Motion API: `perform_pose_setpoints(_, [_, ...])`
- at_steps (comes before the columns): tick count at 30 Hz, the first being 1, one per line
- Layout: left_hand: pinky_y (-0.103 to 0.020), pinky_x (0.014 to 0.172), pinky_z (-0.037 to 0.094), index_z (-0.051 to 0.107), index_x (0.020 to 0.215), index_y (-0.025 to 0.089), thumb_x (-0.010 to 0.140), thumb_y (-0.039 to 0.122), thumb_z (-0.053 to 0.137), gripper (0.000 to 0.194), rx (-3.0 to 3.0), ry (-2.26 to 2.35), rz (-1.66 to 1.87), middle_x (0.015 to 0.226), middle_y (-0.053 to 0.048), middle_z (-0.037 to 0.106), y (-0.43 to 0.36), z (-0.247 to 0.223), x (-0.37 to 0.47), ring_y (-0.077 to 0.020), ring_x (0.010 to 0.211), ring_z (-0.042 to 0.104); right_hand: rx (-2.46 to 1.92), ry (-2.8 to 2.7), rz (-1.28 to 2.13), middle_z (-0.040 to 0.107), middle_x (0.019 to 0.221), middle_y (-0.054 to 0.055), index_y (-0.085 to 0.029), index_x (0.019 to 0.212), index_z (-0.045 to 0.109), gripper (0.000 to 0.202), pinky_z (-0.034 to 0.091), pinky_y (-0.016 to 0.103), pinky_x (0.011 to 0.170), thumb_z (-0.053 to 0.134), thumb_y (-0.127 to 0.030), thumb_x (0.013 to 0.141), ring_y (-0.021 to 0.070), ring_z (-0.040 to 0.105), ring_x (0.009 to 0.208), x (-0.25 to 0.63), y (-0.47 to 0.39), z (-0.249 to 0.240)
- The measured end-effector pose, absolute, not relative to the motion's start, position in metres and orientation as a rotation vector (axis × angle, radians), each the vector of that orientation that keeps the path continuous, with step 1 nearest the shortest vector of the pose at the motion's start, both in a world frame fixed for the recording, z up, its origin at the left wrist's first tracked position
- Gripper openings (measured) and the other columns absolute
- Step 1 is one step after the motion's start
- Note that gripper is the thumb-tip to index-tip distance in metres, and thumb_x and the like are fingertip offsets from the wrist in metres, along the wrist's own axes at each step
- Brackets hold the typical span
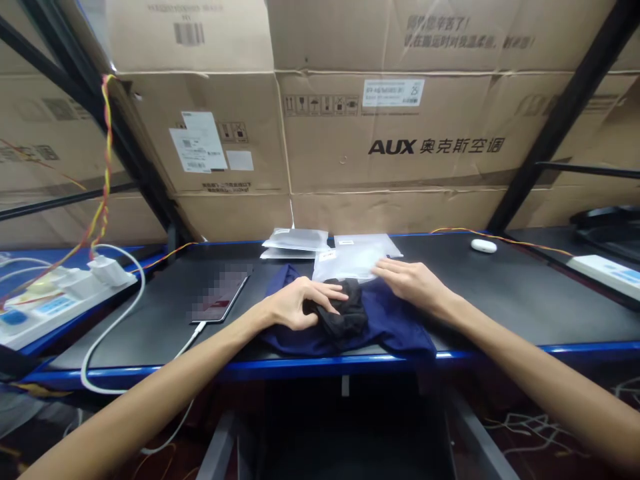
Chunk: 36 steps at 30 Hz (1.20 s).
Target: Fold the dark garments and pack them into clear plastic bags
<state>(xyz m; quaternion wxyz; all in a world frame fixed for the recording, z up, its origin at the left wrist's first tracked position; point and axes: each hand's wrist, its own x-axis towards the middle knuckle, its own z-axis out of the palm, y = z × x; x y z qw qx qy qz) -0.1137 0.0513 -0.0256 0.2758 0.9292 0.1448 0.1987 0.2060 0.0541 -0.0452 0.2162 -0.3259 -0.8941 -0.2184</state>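
Note:
Dark blue cloth (400,323) lies spread near the front edge of the black table, with a bunched black cloth (350,317) on top of it. My left hand (305,303) rests on the left part of the black cloth, fingers apart and pointing right; its thumb is low by the cloth. My right hand (410,283) is over the right side of the blue cloth, its fingers together and slightly blurred, reaching to the right edge of a translucent plastic bag (345,262). Whether its fingertips pinch the bag is hard to see.
Behind are more flat translucent bags (295,240). A phone (220,297) with a white cable lies left, beyond it a power strip (60,300). A white case (483,246) and another strip (607,272) are right. Cardboard (320,160) stands behind the table (500,307).

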Motion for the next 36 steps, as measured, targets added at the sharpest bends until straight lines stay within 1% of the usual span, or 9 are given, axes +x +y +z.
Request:
perform_pose_setpoints(6, [-0.045,0.116,0.038,0.078,0.100,0.021,0.057,0.010,0.047,0.054,2.495,0.386,0.537,0.132,-0.004,0.066,0.052,-0.026,-0.114,-0.0268,0.133,0.054,-1.125,-2.360,-0.457,0.074,0.117,0.010,-0.019,0.109,0.074,0.034,0.058,0.039,0.092,0.046,-0.013,0.092,0.0266,0.072,0.105,0.235,0.095,-0.036])
perform_pose_setpoints(9, [-0.043,0.117,0.036,0.073,0.117,0.023,0.057,0.009,0.046,0.067,2.524,0.408,0.531,0.136,-0.003,0.063,0.050,-0.022,-0.115,-0.0259,0.134,0.052,-1.257,-2.317,-0.340,0.074,0.116,0.009,-0.019,0.109,0.075,0.033,0.053,0.038,0.099,0.049,-0.017,0.090,0.0264,0.069,0.110,0.239,0.120,-0.039])
perform_pose_setpoints(12, [-0.045,0.120,0.032,0.058,0.139,0.025,0.054,0.008,0.045,0.087,2.609,0.428,0.494,0.147,-0.001,0.053,0.049,-0.019,-0.115,-0.0264,0.141,0.043,-1.424,-2.309,-0.284,0.074,0.118,0.010,-0.018,0.111,0.075,0.034,0.052,0.041,0.100,0.050,-0.018,0.088,0.0278,0.067,0.114,0.238,0.139,-0.046])
perform_pose_setpoints(16, [-0.046,0.121,0.029,0.055,0.141,0.027,0.054,0.005,0.048,0.090,2.740,0.501,0.417,0.155,-0.001,0.043,0.052,-0.021,-0.116,-0.0282,0.147,0.033,-1.461,-2.315,-0.229,0.074,0.117,0.010,-0.017,0.112,0.074,0.036,0.053,0.039,0.098,0.046,-0.017,0.089,0.0260,0.068,0.112,0.241,0.148,-0.056])
perform_pose_setpoints(22, [-0.034,0.108,0.046,0.060,0.134,0.025,0.059,0.002,0.049,0.079,2.772,0.593,0.443,0.141,-0.004,0.060,0.058,-0.022,-0.114,-0.0222,0.127,0.059,-1.375,-2.269,-0.188,0.067,0.132,0.010,-0.016,0.127,0.067,0.045,0.048,0.041,0.107,0.040,-0.018,0.092,0.0258,0.062,0.123,0.250,0.134,-0.050])
perform_pose_setpoints(26, [-0.034,0.100,0.051,0.062,0.130,0.021,0.067,0.004,0.053,0.066,2.841,0.889,0.559,0.129,-0.006,0.068,0.056,-0.010,-0.098,-0.0236,0.116,0.066,-1.213,-2.279,-0.170,0.068,0.129,0.008,-0.022,0.126,0.068,0.042,0.048,0.047,0.107,0.048,-0.019,0.089,0.0279,0.061,0.124,0.245,0.111,-0.048])
perform_pose_setpoints(31, [-0.040,0.090,0.055,0.055,0.137,0.018,0.080,0.016,0.057,0.057,2.908,1.302,0.528,0.125,-0.012,0.067,0.052,-0.004,-0.064,-0.0300,0.103,0.069,-1.063,-2.413,-0.118,0.067,0.132,0.007,-0.026,0.126,0.068,0.039,0.048,0.049,0.108,0.052,-0.022,0.091,0.0272,0.059,0.127,0.236,0.086,-0.054])
perform_pose_setpoints(34, [-0.039,0.086,0.055,0.051,0.141,0.019,0.079,0.022,0.061,0.063,2.965,1.208,0.261,0.128,-0.013,0.064,0.051,-0.006,-0.056,-0.0310,0.101,0.069,-1.093,-2.489,-0.075,0.064,0.135,0.009,-0.023,0.127,0.067,0.038,0.047,0.047,0.109,0.051,-0.024,0.093,0.0266,0.059,0.127,0.232,0.076,-0.057])
perform_pose_setpoints(36, [-0.039,0.091,0.054,0.045,0.147,0.020,0.078,0.026,0.063,0.071,2.981,1.051,0.173,0.138,-0.014,0.058,0.051,-0.004,-0.064,-0.0320,0.110,0.066,-1.113,-2.533,-0.042,0.063,0.137,0.011,-0.021,0.129,0.066,0.039,0.046,0.046,0.110,0.048,-0.027,0.095,0.0267,0.058,0.128,0.232,0.071,-0.058])
